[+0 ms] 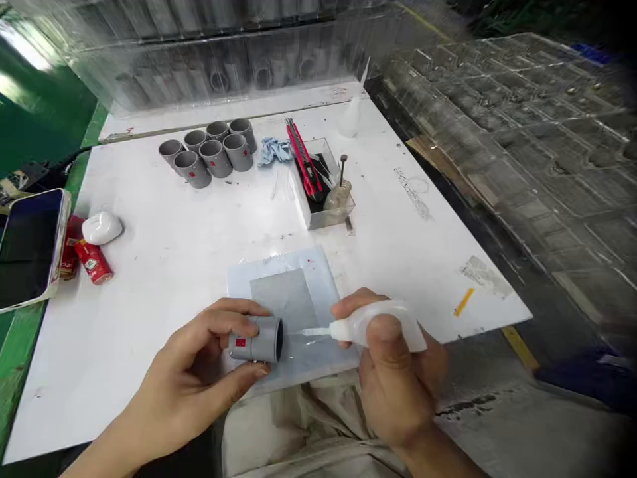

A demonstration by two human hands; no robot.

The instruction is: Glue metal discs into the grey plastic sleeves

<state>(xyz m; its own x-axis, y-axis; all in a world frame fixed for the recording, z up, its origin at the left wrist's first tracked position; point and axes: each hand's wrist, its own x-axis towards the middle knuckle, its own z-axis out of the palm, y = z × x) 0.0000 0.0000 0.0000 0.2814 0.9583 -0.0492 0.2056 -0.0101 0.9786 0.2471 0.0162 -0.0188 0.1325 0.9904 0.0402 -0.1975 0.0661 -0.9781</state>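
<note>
My left hand (199, 375) is closed round a short grey plastic tube (257, 340) with a small red mark on its side. The tube lies on its side in my fingers, its open end turned to the right. In my right hand (398, 378) is a white squeeze bottle (383, 320) with a long thin nozzle. The nozzle points left at the tube's open end, with a small gap between them. Beneath both lies a pale blue sheet (318, 265) with a grey square pad (286, 295) on it.
Several grey tubes (215, 158) stand at the back left, beside a crumpled blue wipe (275, 151). A clear box (331, 219) holds a red utility knife (302, 159). Another white bottle (351, 118) stands behind. A phone (32, 245) rests at the left; clear trays (522, 133) lie right.
</note>
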